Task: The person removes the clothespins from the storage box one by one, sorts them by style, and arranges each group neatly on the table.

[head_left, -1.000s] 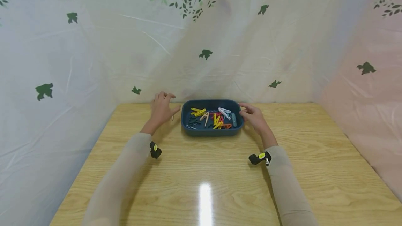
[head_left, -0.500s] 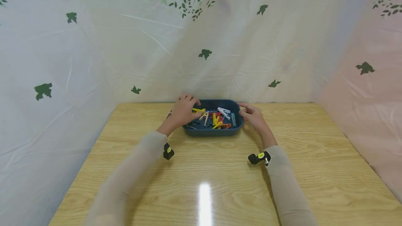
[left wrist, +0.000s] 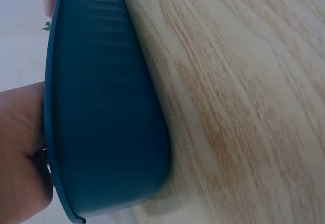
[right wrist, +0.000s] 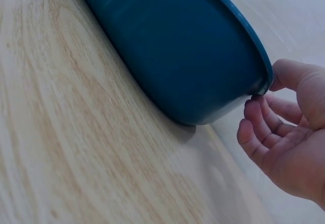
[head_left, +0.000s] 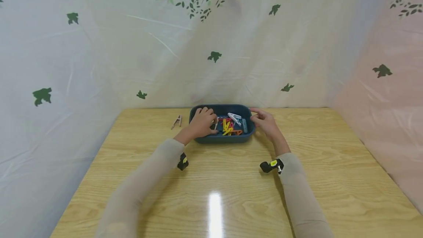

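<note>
A dark blue plastic tub (head_left: 224, 140) stands at the far side of the table, holding several clothespins. Over its left part is my left hand (head_left: 201, 122), fingers bent down inside the rim and thumb apart from them; no held thing shows, and the fingertips are partly hidden. My right hand (head_left: 268, 125) pinches the tub's right rim between thumb and fingers, as the right wrist view confirms. Visible inside are a white clothespin (head_left: 234, 117), yellow clothespins (head_left: 227, 130), an orange clothespin (head_left: 237, 132) and a blue-grey clothespin (head_left: 244, 125). The hand and wall hide the rest.
A pale pink clothespin (head_left: 180, 119) lies on the wooden table (head_left: 231, 179), left of the tub. Close behind the tub hangs a pale curtain (head_left: 244, 72) printed with leaves and birds.
My left hand has moved right, from beside the tub to inside its left part. The pale pink clothespin on the table has come into full view. My right hand stays on the rim.
</note>
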Demonstrator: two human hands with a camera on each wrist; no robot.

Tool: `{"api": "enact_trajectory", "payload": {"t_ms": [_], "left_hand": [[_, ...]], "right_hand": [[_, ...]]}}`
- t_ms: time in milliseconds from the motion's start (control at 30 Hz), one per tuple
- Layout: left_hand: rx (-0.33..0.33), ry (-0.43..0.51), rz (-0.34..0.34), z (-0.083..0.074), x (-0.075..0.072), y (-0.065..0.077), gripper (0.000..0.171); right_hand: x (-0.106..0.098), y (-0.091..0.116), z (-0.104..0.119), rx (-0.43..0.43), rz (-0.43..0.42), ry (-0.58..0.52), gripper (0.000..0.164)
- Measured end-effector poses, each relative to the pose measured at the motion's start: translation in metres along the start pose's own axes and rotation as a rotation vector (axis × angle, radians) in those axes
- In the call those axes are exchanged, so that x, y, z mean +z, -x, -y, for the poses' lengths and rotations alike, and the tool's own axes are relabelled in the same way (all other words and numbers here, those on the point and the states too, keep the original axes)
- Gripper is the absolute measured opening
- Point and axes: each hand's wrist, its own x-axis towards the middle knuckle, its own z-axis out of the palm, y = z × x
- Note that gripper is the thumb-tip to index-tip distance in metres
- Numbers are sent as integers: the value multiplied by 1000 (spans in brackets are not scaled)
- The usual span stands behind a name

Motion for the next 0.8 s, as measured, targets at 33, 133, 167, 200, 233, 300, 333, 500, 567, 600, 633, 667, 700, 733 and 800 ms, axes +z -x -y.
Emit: {"api": "enact_trajectory", "payload": {"t_ms": [33, 133, 167, 200, 233, 300, 333, 500, 567, 600, 633, 667, 700, 733, 800], "left_hand": [[-3, -8, 6, 0, 0, 0, 37], [-13, -23, 24, 0, 1, -1, 36], [-16, -28, 33, 0, 2, -2, 35], [-18, -31, 40, 1, 2, -2, 35], [-21, -32, 46, 1, 3, -3, 34], [-27, -35, 58, 2, 5, -5, 32], [-30, -35, 63, 2, 5, -5, 31], [-45, -40, 88, 3, 9, -9, 32], [-52, -44, 103, 3, 11, -10, 34], [-54, -45, 111, 3, 11, -10, 34], [-56, -43, 116, 3, 12, -11, 34], [-55, -42, 116, 3, 12, -11, 34], [-54, -41, 118, 3, 12, -11, 34], [-52, -38, 117, 3, 12, -11, 34], [-47, -32, 113, 2, 12, -11, 34]], "right_hand": [[0, 0, 0, 1, -1, 2, 44], [0, 0, 1, 1, 3, 13, 44], [0, 1, 2, 3, 2, 11, 44], [0, 2, 5, 9, 8, 8, 44], [0, 5, 9, 13, 13, 10, 44], [0, 10, 18, 19, 22, 9, 45], [0, 12, 23, 21, 27, 6, 45], [1, 17, 32, 23, 27, 4, 45], [1, 17, 32, 22, 25, 4, 45], [1, 17, 32, 23, 27, 7, 45], [0, 17, 32, 24, 27, 6, 45], [0, 17, 32, 27, 27, 5, 45], [0, 17, 32, 29, 27, 6, 45], [0, 17, 32, 31, 28, 6, 45], [0, 17, 32, 34, 31, 9, 45]]}}
